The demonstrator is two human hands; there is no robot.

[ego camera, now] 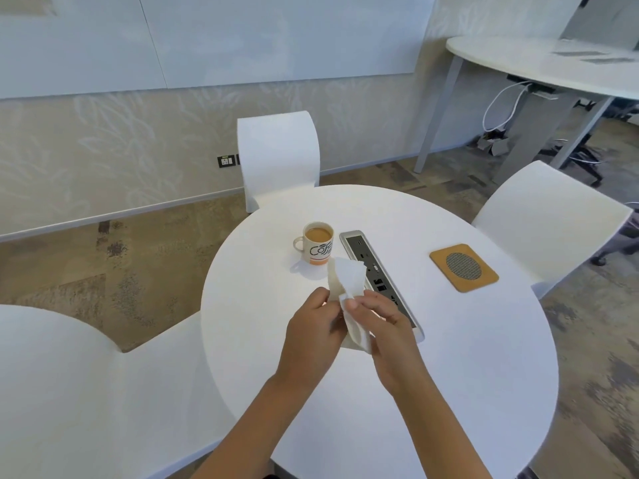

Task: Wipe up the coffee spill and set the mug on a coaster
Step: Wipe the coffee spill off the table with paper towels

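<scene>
While both hands, left hand [313, 326] and right hand [382, 328], pinch a limp white tissue [347, 288] above the round table [449, 357], the full coffee mug [316, 242] stands just beyond; likely heavy and sloshy, so take its left-side handle. The coaster [463, 267] lies far right.

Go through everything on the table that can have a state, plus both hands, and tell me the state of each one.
Mug: upright, full of coffee, on the bare table, not on the coaster.
Coaster: flat, nothing on it, right of the socket strip.
Tissue: held up off the table between both hands, looks clean.
Socket strip: lid open, nothing plugged in.
Left hand: pinching the tissue.
Right hand: pinching the tissue.
</scene>
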